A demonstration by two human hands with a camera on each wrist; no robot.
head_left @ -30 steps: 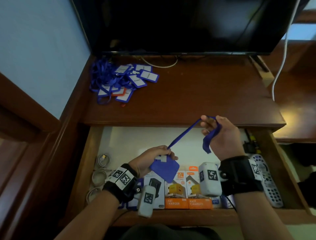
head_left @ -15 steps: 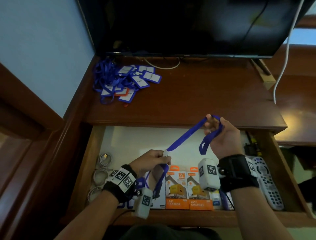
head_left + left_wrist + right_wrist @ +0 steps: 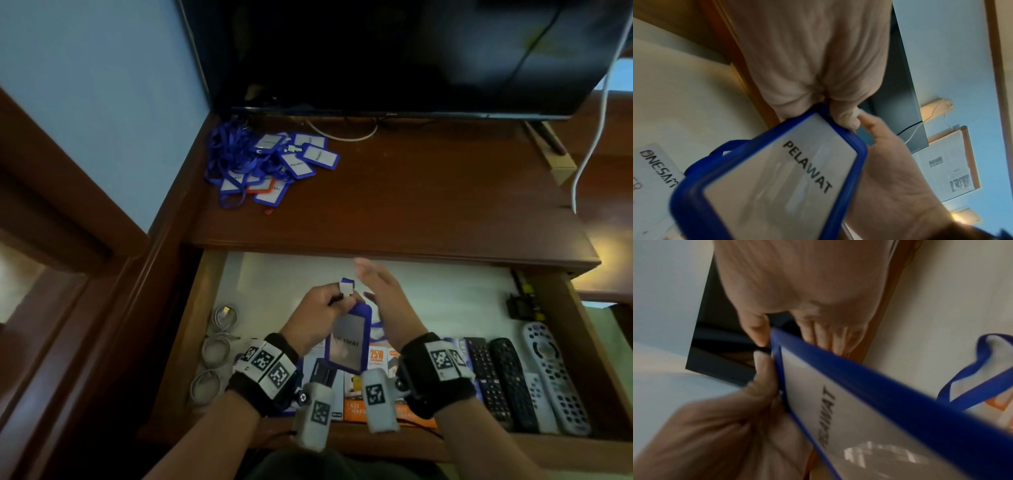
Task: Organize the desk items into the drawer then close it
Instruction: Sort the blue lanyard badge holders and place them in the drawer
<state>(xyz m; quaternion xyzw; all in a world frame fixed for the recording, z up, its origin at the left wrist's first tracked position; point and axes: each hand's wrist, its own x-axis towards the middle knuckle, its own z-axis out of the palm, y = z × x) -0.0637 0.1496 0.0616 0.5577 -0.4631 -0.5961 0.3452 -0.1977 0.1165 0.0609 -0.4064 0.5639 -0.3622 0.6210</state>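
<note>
The left hand pinches the top clip of a blue badge holder, letting it hang above the open drawer, likely for tidy stowing. The right hand is spread flat beside it. More badges wait on the bench.

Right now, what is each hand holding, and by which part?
Left hand pinches the blue badge holder at its top clip end. Right hand is open, holding nothing.
</note>
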